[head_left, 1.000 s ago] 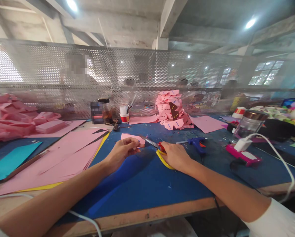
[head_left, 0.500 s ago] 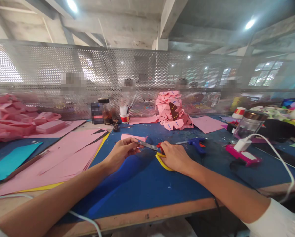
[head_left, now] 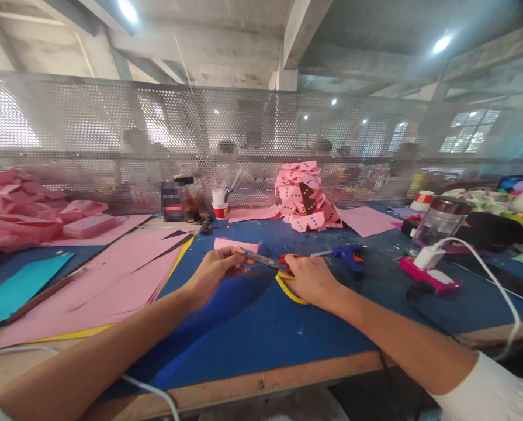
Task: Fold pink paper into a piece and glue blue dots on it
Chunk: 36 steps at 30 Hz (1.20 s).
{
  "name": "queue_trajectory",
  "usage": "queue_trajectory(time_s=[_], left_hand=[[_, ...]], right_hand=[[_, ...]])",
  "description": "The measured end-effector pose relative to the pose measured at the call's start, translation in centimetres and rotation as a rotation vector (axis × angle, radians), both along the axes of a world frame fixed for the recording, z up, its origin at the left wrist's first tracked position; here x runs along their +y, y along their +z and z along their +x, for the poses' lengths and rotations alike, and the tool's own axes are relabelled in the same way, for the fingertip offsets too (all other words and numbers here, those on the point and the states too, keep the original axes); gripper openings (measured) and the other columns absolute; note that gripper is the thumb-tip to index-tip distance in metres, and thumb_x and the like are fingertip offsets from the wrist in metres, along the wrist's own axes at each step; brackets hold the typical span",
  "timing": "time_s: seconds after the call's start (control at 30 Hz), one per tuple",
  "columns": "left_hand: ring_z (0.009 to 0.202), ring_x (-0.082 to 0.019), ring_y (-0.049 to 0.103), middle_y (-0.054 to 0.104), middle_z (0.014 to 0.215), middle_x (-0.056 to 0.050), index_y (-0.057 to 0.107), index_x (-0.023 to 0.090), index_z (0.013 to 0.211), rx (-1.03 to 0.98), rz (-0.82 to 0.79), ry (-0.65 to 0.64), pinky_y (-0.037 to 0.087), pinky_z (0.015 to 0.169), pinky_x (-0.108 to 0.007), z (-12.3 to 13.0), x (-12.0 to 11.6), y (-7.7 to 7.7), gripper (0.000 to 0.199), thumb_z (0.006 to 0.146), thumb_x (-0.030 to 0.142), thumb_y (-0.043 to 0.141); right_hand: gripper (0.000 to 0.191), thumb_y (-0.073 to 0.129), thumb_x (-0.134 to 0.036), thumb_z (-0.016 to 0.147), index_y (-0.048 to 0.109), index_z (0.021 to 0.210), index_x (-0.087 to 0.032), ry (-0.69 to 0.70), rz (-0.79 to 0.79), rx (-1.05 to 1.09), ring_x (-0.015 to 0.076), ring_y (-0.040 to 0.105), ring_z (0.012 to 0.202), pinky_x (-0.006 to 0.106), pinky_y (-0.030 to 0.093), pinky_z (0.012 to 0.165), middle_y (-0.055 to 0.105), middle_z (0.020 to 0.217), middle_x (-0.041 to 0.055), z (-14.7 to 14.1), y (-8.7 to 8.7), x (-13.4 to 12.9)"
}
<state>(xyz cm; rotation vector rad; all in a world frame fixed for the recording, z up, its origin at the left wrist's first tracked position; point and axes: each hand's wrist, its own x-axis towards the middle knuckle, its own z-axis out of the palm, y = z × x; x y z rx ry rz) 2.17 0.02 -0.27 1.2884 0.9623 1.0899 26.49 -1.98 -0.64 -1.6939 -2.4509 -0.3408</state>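
Observation:
Scissors with red and yellow handles (head_left: pixel 291 291) are in my right hand (head_left: pixel 311 279), whose fingers wrap round the handles. Their blades point left toward my left hand (head_left: pixel 217 270). The fingers of my left hand are pinched together at the blade tips; what they hold there is too small to make out. Just behind my left hand a folded pink paper piece (head_left: pixel 237 244) lies on the blue table mat (head_left: pixel 252 333). A blue glue gun (head_left: pixel 349 257) rests to the right, beyond my right hand.
Pink sheets (head_left: pixel 112 280) and a pile of pink strips (head_left: pixel 24 204) lie left. A dotted pink paper stack (head_left: pixel 307 196), a cup (head_left: pixel 220 207) and jars stand behind. At right are a magenta power strip (head_left: pixel 432 278), a cable and a glass jar (head_left: pixel 443 222). People sit beyond the mesh.
The scissors' blades have turned slightly and look more closed together. Both hands stay in nearly the same place.

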Motion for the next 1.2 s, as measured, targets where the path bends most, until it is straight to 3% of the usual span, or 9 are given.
queue_trajectory(time_s=[1.2], left_hand=[[0.072,-0.012,0.064,0.077,0.097,-0.008,0.071,0.016,0.087,-0.011,-0.013,-0.032,0.049,0.07,-0.023,-0.11,0.16,-0.26,0.019,0.082,0.034,0.075]], right_hand=[[0.032,0.045,-0.046,0.096,0.06,0.106,-0.02,-0.007,0.007,0.021,0.03,0.074,0.084,0.033,0.048,0.072,0.076,0.088,0.0102,-0.11,0.02,-0.03]])
